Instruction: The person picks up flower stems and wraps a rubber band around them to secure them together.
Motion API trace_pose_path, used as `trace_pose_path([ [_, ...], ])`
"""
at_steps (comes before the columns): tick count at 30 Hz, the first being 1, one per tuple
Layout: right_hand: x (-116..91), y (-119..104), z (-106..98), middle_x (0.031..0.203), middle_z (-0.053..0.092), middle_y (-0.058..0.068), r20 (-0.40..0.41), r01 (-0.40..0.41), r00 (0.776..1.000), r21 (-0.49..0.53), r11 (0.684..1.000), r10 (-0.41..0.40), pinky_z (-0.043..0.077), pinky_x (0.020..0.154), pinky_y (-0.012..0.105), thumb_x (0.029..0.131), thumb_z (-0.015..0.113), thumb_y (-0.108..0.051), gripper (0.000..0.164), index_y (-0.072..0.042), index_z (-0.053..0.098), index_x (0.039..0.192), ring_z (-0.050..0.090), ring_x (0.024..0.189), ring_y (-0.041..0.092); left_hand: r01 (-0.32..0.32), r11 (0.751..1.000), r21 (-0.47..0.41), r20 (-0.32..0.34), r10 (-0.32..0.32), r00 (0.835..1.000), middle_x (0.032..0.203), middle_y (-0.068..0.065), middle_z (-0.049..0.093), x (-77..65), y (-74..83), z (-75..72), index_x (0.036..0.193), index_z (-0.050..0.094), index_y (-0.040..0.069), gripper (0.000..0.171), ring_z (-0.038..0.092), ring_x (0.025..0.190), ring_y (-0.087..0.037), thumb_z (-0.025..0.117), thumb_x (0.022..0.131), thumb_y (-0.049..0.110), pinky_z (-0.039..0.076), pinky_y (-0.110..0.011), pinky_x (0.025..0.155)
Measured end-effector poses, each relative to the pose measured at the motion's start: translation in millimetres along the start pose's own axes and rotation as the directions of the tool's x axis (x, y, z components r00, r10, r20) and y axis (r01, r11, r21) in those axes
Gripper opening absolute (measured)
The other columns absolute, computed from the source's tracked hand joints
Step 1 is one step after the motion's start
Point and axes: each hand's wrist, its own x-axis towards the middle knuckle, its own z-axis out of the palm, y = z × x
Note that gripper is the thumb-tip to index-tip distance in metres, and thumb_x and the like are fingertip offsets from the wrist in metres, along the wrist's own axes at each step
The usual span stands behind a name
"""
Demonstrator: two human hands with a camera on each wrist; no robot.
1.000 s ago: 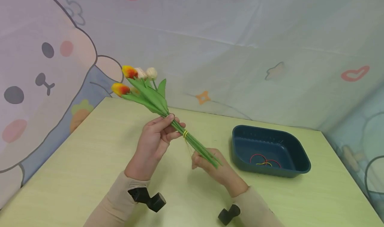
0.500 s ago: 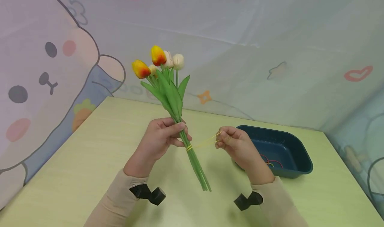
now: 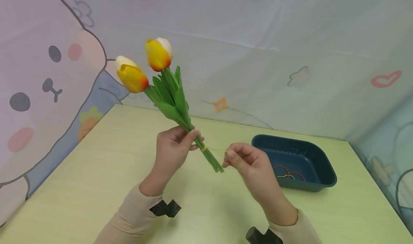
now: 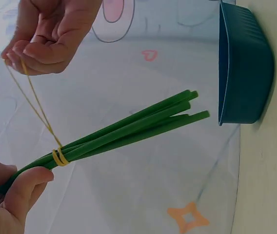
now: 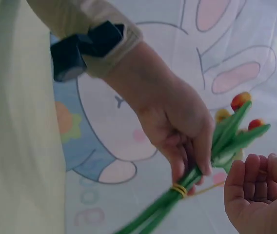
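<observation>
- The tulips (image 3: pixel 161 90) stand up in the left hand (image 3: pixel 172 149), which grips the stems.
- A yellow rubber band (image 3: pixel 203 148) already loops the stems; more winding looks left.
- The right hand (image 3: pixel 246 163) pinches the band's stretched end.
- A blue tray (image 3: pixel 322 165) with spare bands sits on the tabletop (image 3: pixel 96 186), just past the right hand.

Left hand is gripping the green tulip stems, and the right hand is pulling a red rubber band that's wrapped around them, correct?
Not quite: the rubber band is yellow, not red, as the left wrist view shows. The rest holds: the left hand grips the green tulip stems and the right hand pulls the band wrapped around them.
</observation>
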Motion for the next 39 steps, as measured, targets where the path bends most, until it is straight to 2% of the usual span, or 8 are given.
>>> trace_pose_path([
  [6,-12,17,38,0.079,0.064,-0.007,0.071,-0.038,0.997,0.024,0.999,0.036,0.055,0.087,0.029,0.091,0.065,-0.008,0.024,0.015,0.060,0.097,0.064,0.080,0.009,-0.071,0.986,-0.148,-0.146,0.050,0.988,0.071,-0.001,0.070,1.2,-1.2,-0.8,0.084,0.067,-0.017,0.011,0.072,0.072,-0.015,0.066,0.087,-0.007,0.062,-0.033,0.061],
  [10,-14,34,53,0.081,0.066,0.006,0.098,-0.054,0.994,0.031,0.998,0.051,0.055,0.086,0.028,0.091,0.066,-0.010,0.022,0.011,0.063,0.095,0.065,0.081,0.008,-0.035,0.963,-0.266,-0.202,-0.020,0.979,0.071,-0.002,0.069,2.6,2.1,-1.5,0.086,0.064,-0.021,0.014,0.072,0.071,-0.014,0.062,0.089,-0.007,0.062,-0.030,0.060],
  [15,-10,56,61,0.085,0.064,0.029,0.124,-0.020,0.992,0.022,1.000,0.017,0.056,0.085,0.027,0.092,0.065,-0.012,0.022,0.010,0.064,0.092,0.064,0.081,0.006,0.041,0.906,-0.421,-0.214,-0.143,0.966,0.074,-0.006,0.069,2.5,7.3,-1.4,0.081,0.069,-0.006,0.016,0.072,0.072,-0.018,0.059,0.092,-0.006,0.062,-0.030,0.061],
  [21,2,79,57,0.084,0.065,0.025,0.156,0.082,0.985,-0.037,0.996,-0.076,0.057,0.082,0.027,0.092,0.064,-0.010,0.018,0.007,0.064,0.088,0.063,0.081,0.005,0.174,0.806,-0.566,-0.126,-0.294,0.948,0.074,-0.006,0.068,4.6,9.7,-2.0,0.074,0.070,0.004,0.027,0.072,0.071,-0.018,0.055,0.096,-0.003,0.062,-0.030,0.066],
  [26,15,93,42,0.085,0.063,0.018,0.173,0.110,0.981,-0.091,0.990,-0.093,0.054,0.078,0.023,0.093,0.061,-0.004,0.011,0.007,0.062,0.090,0.060,0.081,0.005,0.334,0.715,-0.614,-0.012,-0.431,0.902,0.074,-0.004,0.068,7.7,4.4,-4.3,0.075,0.068,0.006,0.030,0.072,0.073,-0.017,0.051,0.099,0.000,0.062,-0.028,0.070],
  [29,23,95,29,0.082,0.063,0.016,0.168,0.181,0.974,-0.155,0.971,-0.155,0.050,0.070,0.020,0.093,0.061,-0.003,0.012,0.007,0.063,0.088,0.054,0.075,0.004,0.398,0.685,-0.610,0.045,-0.472,0.881,0.073,-0.004,0.067,8.7,0.4,-4.9,0.076,0.067,0.006,0.030,0.072,0.073,-0.016,0.049,0.100,0.001,0.061,-0.025,0.069],
  [32,29,93,14,0.077,0.067,0.010,0.148,0.237,0.966,-0.178,0.955,-0.212,0.050,0.067,0.019,0.091,0.064,-0.005,0.015,0.010,0.065,0.088,0.056,0.072,0.002,0.435,0.680,-0.590,0.089,-0.480,0.873,0.073,-0.004,0.067,8.9,-2.1,-5.2,0.078,0.066,0.007,0.029,0.072,0.072,-0.015,0.048,0.101,0.004,0.061,-0.023,0.067],
  [39,34,76,-12,0.083,0.061,-0.013,0.120,0.115,0.988,-0.123,0.986,-0.100,0.054,0.075,0.021,0.094,0.061,-0.003,0.018,0.015,0.060,0.093,0.060,0.076,0.004,0.496,0.720,-0.486,0.200,-0.461,0.865,0.071,-0.001,0.064,9.7,-3.8,-6.7,0.076,0.066,0.009,0.031,0.070,0.068,-0.012,0.048,0.101,0.006,0.059,-0.019,0.057],
])
